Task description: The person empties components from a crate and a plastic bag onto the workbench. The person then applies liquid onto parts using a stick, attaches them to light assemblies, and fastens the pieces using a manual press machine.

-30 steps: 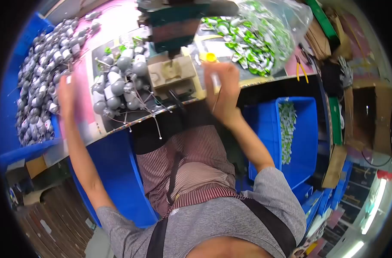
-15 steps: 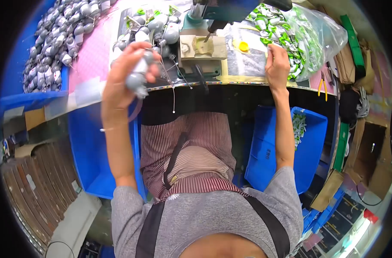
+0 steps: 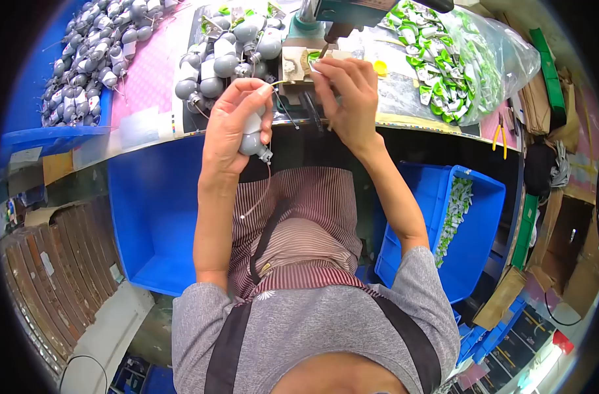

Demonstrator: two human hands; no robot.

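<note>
My left hand (image 3: 234, 121) is closed around a grey ball-shaped part (image 3: 251, 143) with a white label and a metal end; a thin wire hangs below it. Between thumb and forefinger a yellowish wire tip points toward the fixture. My right hand (image 3: 353, 98) pinches at a small green-and-white plastic part (image 3: 313, 58) that sits in the tan fixture block (image 3: 293, 67). Its fingers partly hide that part. Right above is the tool tip (image 3: 325, 50) of a green bench machine (image 3: 352, 12).
Grey ball parts (image 3: 227, 64) lie left of the fixture, more in a blue bin (image 3: 56, 139). Green-and-white parts (image 3: 437, 79) spill from a clear bag (image 3: 503, 56). A yellow cap (image 3: 380, 67) and yellow-handled pliers (image 3: 499, 141) lie right. Blue crates (image 3: 151, 223) flank my lap.
My right hand has moved left from beside the green parts to the fixture, where a green-and-white part now sits. My left hand has moved right and closer to the fixture with the grey part.
</note>
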